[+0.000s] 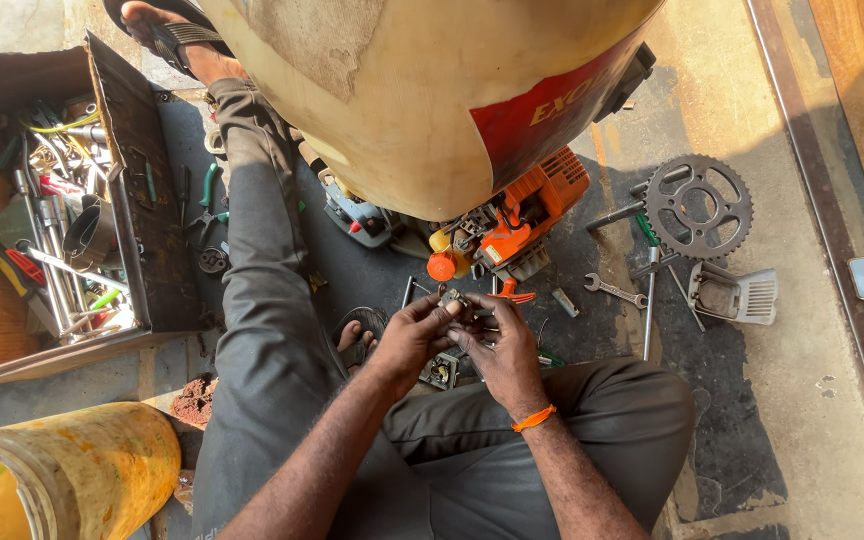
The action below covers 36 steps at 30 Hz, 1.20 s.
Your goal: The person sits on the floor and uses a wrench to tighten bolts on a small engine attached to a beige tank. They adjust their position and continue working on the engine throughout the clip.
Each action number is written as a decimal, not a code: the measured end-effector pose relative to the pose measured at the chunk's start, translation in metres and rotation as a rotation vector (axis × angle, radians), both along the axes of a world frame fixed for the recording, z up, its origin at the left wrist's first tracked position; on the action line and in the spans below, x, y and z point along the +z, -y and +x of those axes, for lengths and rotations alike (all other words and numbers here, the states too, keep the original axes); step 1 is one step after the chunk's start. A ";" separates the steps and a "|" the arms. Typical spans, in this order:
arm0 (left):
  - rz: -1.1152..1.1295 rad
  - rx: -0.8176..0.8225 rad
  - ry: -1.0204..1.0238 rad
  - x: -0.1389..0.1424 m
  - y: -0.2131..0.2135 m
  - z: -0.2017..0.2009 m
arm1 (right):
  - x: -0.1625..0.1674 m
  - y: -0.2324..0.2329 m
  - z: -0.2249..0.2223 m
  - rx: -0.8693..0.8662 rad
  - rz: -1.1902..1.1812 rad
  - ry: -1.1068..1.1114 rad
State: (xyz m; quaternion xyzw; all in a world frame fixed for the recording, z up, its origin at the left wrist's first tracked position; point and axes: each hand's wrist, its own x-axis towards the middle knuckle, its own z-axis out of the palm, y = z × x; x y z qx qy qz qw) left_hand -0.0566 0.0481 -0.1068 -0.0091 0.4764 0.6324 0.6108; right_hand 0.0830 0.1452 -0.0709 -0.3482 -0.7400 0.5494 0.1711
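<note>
In the head view, the person is sitting on the floor with legs folded, and both hands are meeting just above the lap. The left hand (414, 335) is curling its fingers closed around a small metal part (455, 303), pinching it from the left. The right hand (497, 345), wearing an orange wristband (533, 418), is closing its fingertips on the same part from the right, so the two hands are touching across it. The piece is too small to make out in detail.

Just beyond the hands, an orange engine (512, 225) is sitting on the dark mat under a large cream tank (402, 90). To the right, a toothed sprocket (699, 207), a spanner (614, 291) and a grey plastic cover (735, 295) are lying on the floor, well apart from the hands. To the left, an open toolbox (142, 180) is holding a heap of tools. A yellow container (62, 470) is standing at the lower left corner.
</note>
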 end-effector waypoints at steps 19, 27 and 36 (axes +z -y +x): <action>0.108 0.128 0.033 -0.023 -0.041 -0.064 | -0.042 0.004 -0.002 0.110 -0.238 0.361; 0.104 0.056 -0.038 -0.019 -0.048 -0.071 | -0.037 0.004 -0.002 0.136 -0.219 0.481; 0.043 0.039 -0.060 -0.018 -0.052 -0.068 | -0.042 0.005 -0.001 0.152 -0.194 0.483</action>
